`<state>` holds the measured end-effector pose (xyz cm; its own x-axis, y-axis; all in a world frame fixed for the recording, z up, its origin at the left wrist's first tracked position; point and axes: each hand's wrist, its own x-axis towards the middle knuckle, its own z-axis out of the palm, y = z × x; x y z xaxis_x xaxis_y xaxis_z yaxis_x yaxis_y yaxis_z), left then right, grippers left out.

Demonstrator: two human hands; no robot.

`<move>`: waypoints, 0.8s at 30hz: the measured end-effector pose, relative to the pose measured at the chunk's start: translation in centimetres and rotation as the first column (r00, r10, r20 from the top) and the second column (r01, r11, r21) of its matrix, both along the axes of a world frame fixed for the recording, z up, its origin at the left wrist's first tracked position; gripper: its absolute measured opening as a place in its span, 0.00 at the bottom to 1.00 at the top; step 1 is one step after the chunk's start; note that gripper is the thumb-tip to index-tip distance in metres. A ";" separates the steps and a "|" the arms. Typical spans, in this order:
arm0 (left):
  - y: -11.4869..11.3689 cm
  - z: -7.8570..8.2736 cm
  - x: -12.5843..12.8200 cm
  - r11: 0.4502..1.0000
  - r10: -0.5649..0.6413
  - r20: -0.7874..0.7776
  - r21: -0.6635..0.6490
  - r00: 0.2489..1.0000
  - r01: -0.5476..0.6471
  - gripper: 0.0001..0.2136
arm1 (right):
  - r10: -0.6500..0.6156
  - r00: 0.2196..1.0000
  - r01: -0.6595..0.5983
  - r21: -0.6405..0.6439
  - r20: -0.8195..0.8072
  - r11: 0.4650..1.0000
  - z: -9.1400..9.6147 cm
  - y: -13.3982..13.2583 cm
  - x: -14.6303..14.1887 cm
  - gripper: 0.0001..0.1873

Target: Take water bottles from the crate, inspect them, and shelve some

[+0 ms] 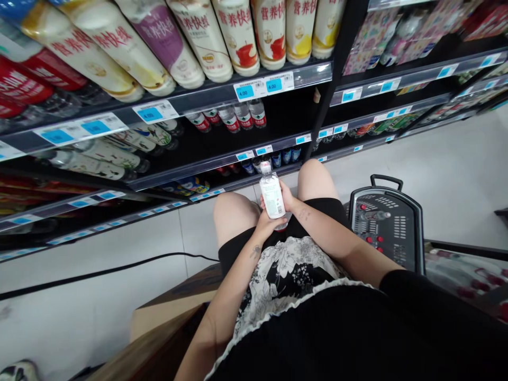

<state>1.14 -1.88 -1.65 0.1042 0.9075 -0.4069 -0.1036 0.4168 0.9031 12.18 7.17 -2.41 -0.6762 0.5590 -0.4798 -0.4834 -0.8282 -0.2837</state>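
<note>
A clear bottle with a pale printed label is held upright over my lap, its cap end pointing toward the shelves. My left hand grips its lower end, near the base. Along the bottle's right side, my right hand is wrapped around it, with fingertips showing on the left edge. Ahead of the bottle, the low shelf carries small blue and dark bottles. On the shelf above stand several water bottles with red labels.
Large drink bottles fill the upper shelf. A dark shopping basket with a clear bottle and red-capped items stands on the floor at my right. A black cable crosses the floor at left. Cardboard lies beside me.
</note>
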 end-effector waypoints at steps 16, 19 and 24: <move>-0.1 0.0 -0.2 0.999 -0.016 -0.006 -0.032 1.000 0.016 0.22 | 0.012 1.000 -0.011 -0.008 0.018 1.000 0.2 -0.1 -0.2 0.49; -0.1 -0.1 -0.2 0.998 -0.015 -0.004 -0.053 1.000 0.015 0.23 | 0.011 1.000 -0.011 0.001 0.020 1.000 0.4 -0.1 -0.2 0.48; -0.1 -0.3 -0.3 0.998 -0.008 0.001 -0.066 1.000 0.008 0.26 | 0.012 1.000 -0.012 0.004 0.029 1.000 0.4 -0.1 -0.2 0.48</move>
<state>0.85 -1.98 -1.94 0.1113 0.8778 -0.4660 -0.1004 0.4764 0.8735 11.98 7.07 -2.00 -0.6690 0.5529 -0.4967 -0.4647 -0.8327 -0.3010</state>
